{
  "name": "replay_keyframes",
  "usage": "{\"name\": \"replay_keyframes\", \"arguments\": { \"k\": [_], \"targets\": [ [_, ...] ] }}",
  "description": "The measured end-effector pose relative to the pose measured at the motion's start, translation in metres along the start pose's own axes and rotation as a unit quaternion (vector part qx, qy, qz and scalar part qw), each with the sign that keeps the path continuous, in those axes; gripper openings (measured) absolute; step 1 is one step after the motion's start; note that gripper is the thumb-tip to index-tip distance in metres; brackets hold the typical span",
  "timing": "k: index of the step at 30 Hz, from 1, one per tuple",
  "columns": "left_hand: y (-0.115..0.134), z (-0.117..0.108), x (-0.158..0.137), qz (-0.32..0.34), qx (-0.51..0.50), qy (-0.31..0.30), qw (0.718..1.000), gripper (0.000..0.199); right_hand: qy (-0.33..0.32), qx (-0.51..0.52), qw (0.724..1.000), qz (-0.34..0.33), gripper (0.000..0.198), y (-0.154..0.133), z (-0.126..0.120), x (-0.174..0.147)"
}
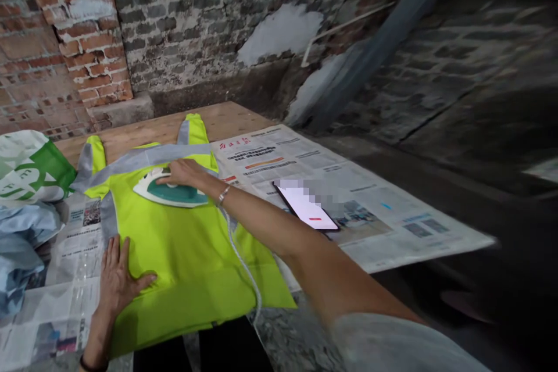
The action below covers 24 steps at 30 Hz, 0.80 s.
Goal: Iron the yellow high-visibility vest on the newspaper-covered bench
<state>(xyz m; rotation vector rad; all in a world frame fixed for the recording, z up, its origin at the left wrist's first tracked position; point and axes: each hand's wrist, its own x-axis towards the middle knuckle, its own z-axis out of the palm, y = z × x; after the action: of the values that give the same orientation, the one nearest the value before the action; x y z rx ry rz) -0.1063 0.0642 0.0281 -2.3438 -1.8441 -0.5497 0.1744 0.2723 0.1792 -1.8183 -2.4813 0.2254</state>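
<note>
A bright yellow high-visibility vest with grey reflective bands lies spread over the newspaper-covered table, its lower edge hanging at the near side. My right hand is wrapped round the handle of a white and teal iron, which rests on the vest just below the horizontal band, its tip pointing left. From the iron's heel a pale cord runs down toward me across the cloth. Flat on the left side of the vest lies my left hand, fingers spread and thumb out to the right.
A phone with a lit screen lies on the newspaper to the right. At the left are a green and white plastic bag and crumpled light blue cloth. Bare wooden tabletop shows at the back, before a brick wall.
</note>
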Motion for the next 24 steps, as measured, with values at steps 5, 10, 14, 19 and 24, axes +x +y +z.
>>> {"name": "replay_keyframes", "arguments": {
  "k": [5,10,14,19,24],
  "targets": [
    [0.021,-0.02,0.002,0.042,-0.023,0.004,0.999,0.094,0.026,0.022,0.997,0.075,0.074,0.017,-0.003,0.041],
    [0.1,-0.022,-0.006,0.184,-0.113,-0.045,0.975,0.07,-0.023,0.035,0.999,0.011,0.073,0.022,-0.004,0.023],
    [0.158,-0.006,-0.023,0.252,-0.152,-0.099,0.95,0.069,-0.069,0.036,0.995,-0.056,0.062,0.012,-0.005,-0.025],
    [0.171,0.006,-0.035,0.26,-0.128,-0.08,0.954,0.061,-0.093,0.035,0.989,-0.109,0.061,-0.004,0.004,-0.096],
    [0.165,0.017,-0.041,0.269,-0.074,-0.028,0.96,0.054,-0.068,0.009,0.992,-0.109,0.063,-0.008,0.017,-0.131]
  ]
}}
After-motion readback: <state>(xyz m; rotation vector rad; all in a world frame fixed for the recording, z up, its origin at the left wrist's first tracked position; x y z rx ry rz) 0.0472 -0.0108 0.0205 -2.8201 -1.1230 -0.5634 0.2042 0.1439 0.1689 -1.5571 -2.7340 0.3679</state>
